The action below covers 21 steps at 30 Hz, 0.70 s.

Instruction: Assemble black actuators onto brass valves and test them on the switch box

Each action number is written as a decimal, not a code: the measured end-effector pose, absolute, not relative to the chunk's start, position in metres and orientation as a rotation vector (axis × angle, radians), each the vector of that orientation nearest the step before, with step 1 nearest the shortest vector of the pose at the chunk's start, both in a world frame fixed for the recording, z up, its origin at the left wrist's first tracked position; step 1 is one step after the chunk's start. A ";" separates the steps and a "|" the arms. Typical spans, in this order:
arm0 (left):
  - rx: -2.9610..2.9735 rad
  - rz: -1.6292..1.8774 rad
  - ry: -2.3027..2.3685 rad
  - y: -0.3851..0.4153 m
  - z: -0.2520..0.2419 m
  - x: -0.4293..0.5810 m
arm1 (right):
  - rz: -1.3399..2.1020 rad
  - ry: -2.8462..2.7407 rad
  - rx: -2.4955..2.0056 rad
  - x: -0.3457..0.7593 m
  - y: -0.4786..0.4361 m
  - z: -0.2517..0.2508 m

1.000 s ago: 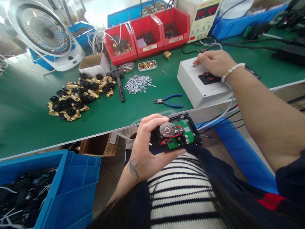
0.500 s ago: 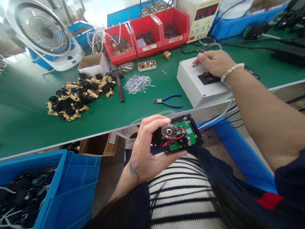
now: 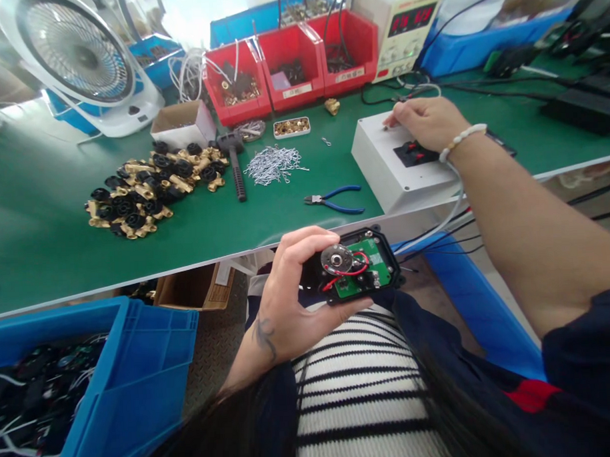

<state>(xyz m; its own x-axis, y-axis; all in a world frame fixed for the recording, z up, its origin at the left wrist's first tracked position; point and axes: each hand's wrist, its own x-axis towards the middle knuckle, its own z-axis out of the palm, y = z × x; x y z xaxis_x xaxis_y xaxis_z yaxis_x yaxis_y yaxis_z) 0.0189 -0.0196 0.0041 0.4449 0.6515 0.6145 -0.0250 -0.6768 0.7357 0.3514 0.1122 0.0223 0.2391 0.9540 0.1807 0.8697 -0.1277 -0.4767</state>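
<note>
Module [image 3: 359, 266], black-cased, with a green circuit board, a round metal disc and red wires on its open face, sits in your left hand [image 3: 292, 289], just below the near edge of the surface [image 3: 44, 217] and over your lap. Your thumb and fingers close around its left end, with the open face turned up toward you.

Your right hand [image 3: 424, 121] rests on top of the white box [image 3: 378, 172], which stands at the near edge toward the right end of the surface. Its fingers are curled with the tips down on the box's far side; whether they pinch anything cannot be told.

Blue-handled pliers [image 3: 334, 199] lie just left of the box, loose metal pins [image 3: 273, 164] beyond them, and a heap of brass fittings [image 3: 148, 190] further left. Red bins [image 3: 289, 62] line the far edge, and a fan [image 3: 73, 56] stands at the far left corner. A blue crate [image 3: 140, 367] of dark wired parts sits below the near edge on your left.
</note>
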 end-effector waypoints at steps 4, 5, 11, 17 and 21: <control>2.023 1.265 0.521 -0.020 0.005 0.019 | 0.208 -1.715 -2.023 0.351 0.110 0.022; 2.026 1.264 0.521 -0.020 0.005 0.019 | 0.202 -1.720 -2.028 0.351 0.110 0.023; 2.070 1.263 0.546 -0.019 0.006 0.019 | 0.174 -1.721 -2.081 0.345 0.109 0.026; 2.061 1.263 0.534 -0.019 0.006 0.019 | 0.168 -1.721 -2.086 0.345 0.108 0.027; 2.058 1.251 0.536 -0.019 0.006 0.019 | 0.179 -1.705 -2.079 0.344 0.108 0.026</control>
